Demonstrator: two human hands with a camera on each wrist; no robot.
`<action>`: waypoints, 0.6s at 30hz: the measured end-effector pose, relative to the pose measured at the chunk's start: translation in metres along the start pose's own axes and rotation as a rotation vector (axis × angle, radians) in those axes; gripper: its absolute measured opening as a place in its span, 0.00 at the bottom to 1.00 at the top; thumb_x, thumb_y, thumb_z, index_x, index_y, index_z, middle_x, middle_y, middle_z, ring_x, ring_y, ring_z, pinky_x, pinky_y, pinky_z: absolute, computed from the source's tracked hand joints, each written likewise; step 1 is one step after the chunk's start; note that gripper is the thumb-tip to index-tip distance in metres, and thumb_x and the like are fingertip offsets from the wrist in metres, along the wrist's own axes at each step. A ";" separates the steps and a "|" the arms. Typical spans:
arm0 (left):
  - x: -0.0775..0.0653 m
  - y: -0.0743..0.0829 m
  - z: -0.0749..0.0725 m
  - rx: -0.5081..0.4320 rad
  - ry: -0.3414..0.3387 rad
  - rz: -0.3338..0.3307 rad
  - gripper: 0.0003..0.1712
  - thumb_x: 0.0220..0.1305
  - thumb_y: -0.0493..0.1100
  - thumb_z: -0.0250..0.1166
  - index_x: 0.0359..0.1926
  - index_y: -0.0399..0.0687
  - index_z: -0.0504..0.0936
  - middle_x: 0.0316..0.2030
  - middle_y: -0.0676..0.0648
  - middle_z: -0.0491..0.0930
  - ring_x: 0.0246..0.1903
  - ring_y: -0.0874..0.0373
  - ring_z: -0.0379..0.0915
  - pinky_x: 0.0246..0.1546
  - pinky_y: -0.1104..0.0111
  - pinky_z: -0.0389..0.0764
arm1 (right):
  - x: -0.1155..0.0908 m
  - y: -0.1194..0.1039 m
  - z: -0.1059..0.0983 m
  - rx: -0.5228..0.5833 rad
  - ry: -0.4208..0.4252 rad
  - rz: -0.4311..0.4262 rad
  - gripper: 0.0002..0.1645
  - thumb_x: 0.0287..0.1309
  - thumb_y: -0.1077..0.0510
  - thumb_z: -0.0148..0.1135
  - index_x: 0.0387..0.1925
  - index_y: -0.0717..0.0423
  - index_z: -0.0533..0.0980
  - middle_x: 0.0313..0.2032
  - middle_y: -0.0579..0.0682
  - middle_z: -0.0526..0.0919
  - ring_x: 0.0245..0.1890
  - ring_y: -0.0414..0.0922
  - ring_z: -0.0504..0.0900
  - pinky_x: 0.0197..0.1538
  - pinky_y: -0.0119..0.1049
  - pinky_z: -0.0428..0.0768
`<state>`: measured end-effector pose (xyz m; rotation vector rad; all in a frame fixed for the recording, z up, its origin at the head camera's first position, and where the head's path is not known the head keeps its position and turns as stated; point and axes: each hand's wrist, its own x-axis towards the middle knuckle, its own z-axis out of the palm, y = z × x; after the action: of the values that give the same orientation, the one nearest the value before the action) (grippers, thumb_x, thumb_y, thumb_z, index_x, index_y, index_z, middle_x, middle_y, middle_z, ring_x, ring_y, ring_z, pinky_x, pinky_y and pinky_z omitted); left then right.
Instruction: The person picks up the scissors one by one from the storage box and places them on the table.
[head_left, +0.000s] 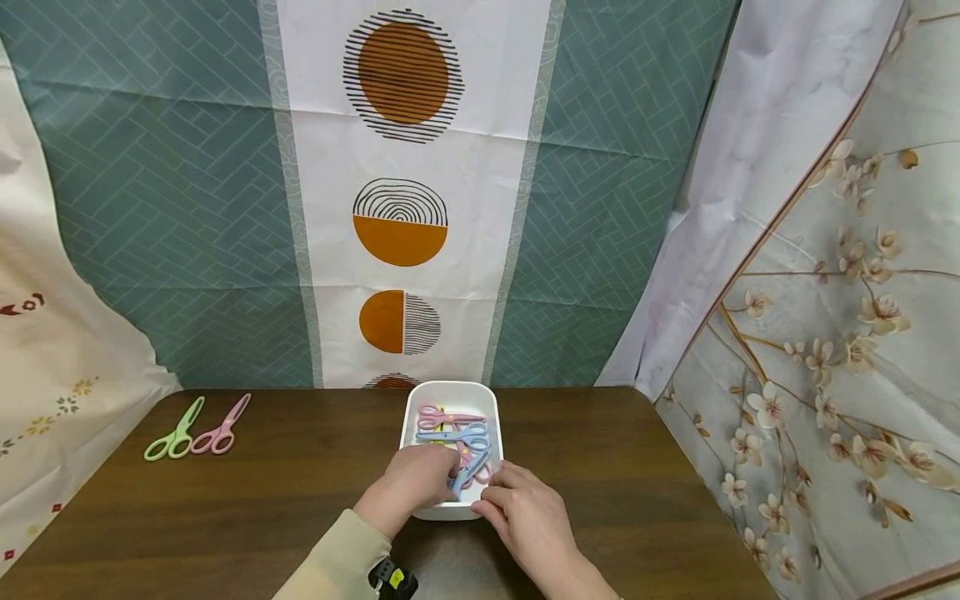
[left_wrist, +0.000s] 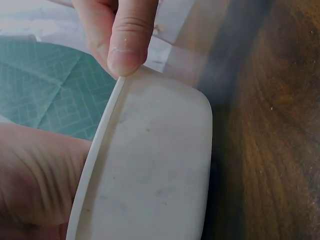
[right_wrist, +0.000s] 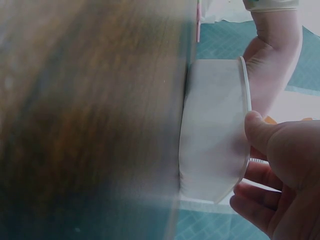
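A white plastic tray (head_left: 448,393) stands on the table with several children's scissors in it. Pink scissors (head_left: 442,417) lie at its far end, and blue scissors (head_left: 453,435) just nearer. More blue scissors (head_left: 467,478) lie over pink ones by the near end. My left hand (head_left: 422,477) reaches over the tray's left side, fingers down beside the nearer blue scissors; its fingertips are hidden, so I cannot tell whether they grip anything. With thumb and fingers, my right hand (head_left: 525,510) pinches the tray's near right rim; the right wrist view shows the thumb (right_wrist: 257,129) outside it.
Green scissors (head_left: 177,435) and pink scissors (head_left: 222,430) lie side by side at the far left of the brown wooden table (head_left: 300,475). Patterned curtains hang behind the table and at both sides. The left wrist bears a black watch (head_left: 392,577).
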<state>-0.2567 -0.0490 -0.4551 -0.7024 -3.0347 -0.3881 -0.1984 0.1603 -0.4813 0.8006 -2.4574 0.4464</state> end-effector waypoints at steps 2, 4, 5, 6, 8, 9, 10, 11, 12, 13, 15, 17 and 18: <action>0.000 0.000 0.000 0.013 -0.011 -0.005 0.15 0.59 0.45 0.85 0.31 0.52 0.84 0.23 0.56 0.74 0.25 0.56 0.68 0.31 0.59 0.71 | 0.000 0.000 0.000 0.000 -0.001 -0.002 0.07 0.66 0.48 0.80 0.34 0.43 0.91 0.44 0.42 0.89 0.58 0.48 0.87 0.55 0.45 0.88; 0.001 0.001 0.000 0.021 -0.023 -0.013 0.15 0.59 0.44 0.84 0.31 0.52 0.83 0.24 0.55 0.74 0.26 0.55 0.68 0.32 0.59 0.72 | 0.000 0.000 0.000 0.000 0.002 -0.005 0.07 0.65 0.48 0.80 0.34 0.43 0.90 0.44 0.42 0.89 0.58 0.48 0.87 0.55 0.45 0.88; 0.001 0.001 0.000 0.026 -0.026 -0.015 0.15 0.59 0.44 0.84 0.31 0.53 0.83 0.24 0.55 0.74 0.25 0.55 0.68 0.32 0.59 0.72 | 0.000 0.000 0.001 0.000 0.004 -0.007 0.07 0.65 0.48 0.80 0.34 0.43 0.90 0.43 0.42 0.89 0.58 0.48 0.87 0.55 0.45 0.88; 0.001 0.001 0.000 0.029 -0.026 -0.015 0.16 0.59 0.44 0.84 0.30 0.53 0.82 0.23 0.55 0.74 0.25 0.55 0.68 0.32 0.59 0.72 | 0.000 0.000 0.001 0.000 0.007 -0.008 0.07 0.65 0.48 0.81 0.33 0.43 0.90 0.43 0.42 0.89 0.58 0.47 0.87 0.55 0.45 0.88; 0.002 0.001 0.000 0.038 -0.021 -0.010 0.17 0.59 0.44 0.84 0.29 0.53 0.81 0.23 0.55 0.74 0.25 0.55 0.68 0.31 0.59 0.72 | 0.000 0.000 0.001 -0.001 0.012 -0.011 0.07 0.65 0.48 0.81 0.33 0.43 0.90 0.43 0.41 0.89 0.57 0.47 0.87 0.55 0.45 0.88; 0.002 0.001 0.000 0.041 -0.021 -0.008 0.17 0.59 0.44 0.84 0.29 0.53 0.80 0.22 0.55 0.73 0.25 0.55 0.68 0.31 0.59 0.71 | 0.000 0.001 0.001 -0.001 0.013 -0.011 0.07 0.65 0.48 0.81 0.33 0.43 0.90 0.42 0.41 0.89 0.57 0.47 0.87 0.55 0.45 0.88; 0.003 0.000 0.001 0.045 -0.017 -0.004 0.17 0.59 0.44 0.84 0.28 0.53 0.80 0.22 0.55 0.73 0.24 0.55 0.68 0.31 0.59 0.71 | 0.000 0.001 0.001 -0.002 0.014 -0.012 0.07 0.65 0.48 0.81 0.33 0.43 0.90 0.42 0.41 0.89 0.57 0.47 0.87 0.55 0.45 0.88; 0.003 0.000 0.001 0.048 -0.016 -0.001 0.17 0.59 0.43 0.84 0.28 0.53 0.80 0.22 0.55 0.73 0.24 0.55 0.67 0.31 0.59 0.71 | 0.000 0.001 0.001 -0.003 0.013 -0.012 0.07 0.65 0.48 0.81 0.33 0.43 0.90 0.42 0.41 0.89 0.57 0.47 0.87 0.55 0.45 0.88; 0.003 0.000 0.001 0.050 -0.015 0.002 0.17 0.59 0.43 0.83 0.28 0.53 0.80 0.22 0.55 0.73 0.24 0.55 0.67 0.31 0.60 0.71 | 0.000 0.001 0.001 -0.003 0.012 -0.011 0.07 0.65 0.48 0.81 0.33 0.43 0.90 0.42 0.41 0.89 0.57 0.47 0.87 0.55 0.45 0.88; 0.004 0.000 0.001 0.050 -0.018 0.003 0.16 0.60 0.43 0.83 0.28 0.53 0.81 0.22 0.55 0.73 0.24 0.55 0.67 0.31 0.60 0.71 | 0.000 0.001 0.001 -0.005 0.010 -0.011 0.07 0.65 0.48 0.81 0.33 0.43 0.90 0.42 0.41 0.89 0.57 0.47 0.87 0.55 0.45 0.88; 0.005 -0.001 0.002 0.054 -0.021 0.005 0.15 0.60 0.43 0.83 0.29 0.52 0.82 0.22 0.55 0.73 0.25 0.55 0.67 0.31 0.60 0.71 | 0.000 0.001 0.001 -0.008 0.005 -0.007 0.07 0.65 0.48 0.81 0.33 0.43 0.90 0.42 0.40 0.89 0.57 0.47 0.87 0.55 0.45 0.88; 0.005 -0.001 0.003 0.055 -0.024 0.002 0.14 0.60 0.43 0.83 0.30 0.51 0.83 0.22 0.55 0.74 0.25 0.55 0.68 0.31 0.60 0.71 | 0.000 0.001 0.001 -0.010 0.000 -0.003 0.07 0.66 0.48 0.80 0.34 0.43 0.91 0.43 0.40 0.89 0.58 0.47 0.87 0.55 0.45 0.88; 0.005 -0.001 0.003 0.056 -0.024 0.001 0.14 0.60 0.43 0.83 0.30 0.51 0.83 0.23 0.54 0.74 0.25 0.55 0.68 0.31 0.60 0.71 | -0.001 0.001 0.001 -0.010 -0.002 -0.001 0.07 0.66 0.47 0.80 0.34 0.43 0.91 0.43 0.40 0.89 0.58 0.47 0.87 0.55 0.45 0.88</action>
<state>-0.2619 -0.0468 -0.4583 -0.7104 -3.0538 -0.2962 -0.1990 0.1611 -0.4824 0.7983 -2.4588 0.4324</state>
